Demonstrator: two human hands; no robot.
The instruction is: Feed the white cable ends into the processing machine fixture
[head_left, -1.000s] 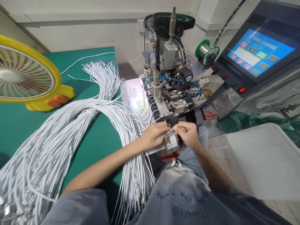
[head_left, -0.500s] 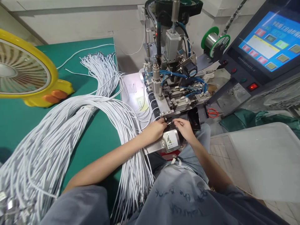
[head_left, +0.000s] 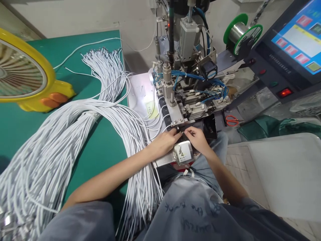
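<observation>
My left hand (head_left: 166, 142) is closed at the front of the machine, its fingertips pinching what looks like a white cable's end, mostly hidden by the fingers. Close beside it, my right hand (head_left: 197, 139) pinches a small metallic piece (head_left: 183, 133) too tiny to name for sure. The fingertips of both hands almost meet. Just above them stands a benchtop machine (head_left: 175, 115) with metal clamps, cylinders and blue air tubes. Several white cables (head_left: 140, 129) run from a large bundle toward its left side. Below the hands sits a clear-sided box with a white label (head_left: 184, 152).
A yellow fan (head_left: 54, 80) stands on the green tabletop (head_left: 100, 157) at left. To the right are a solder wire spool (head_left: 239, 31), a touchscreen panel (head_left: 298, 43), red-handled scissors (head_left: 232, 120) and a dark phone-like slab (head_left: 209, 127). A whitish bin (head_left: 288, 167) is at lower right.
My right hand has moved slightly left, closing the gap to my left hand. My left fingers reach a little further right. The view has shifted slightly.
</observation>
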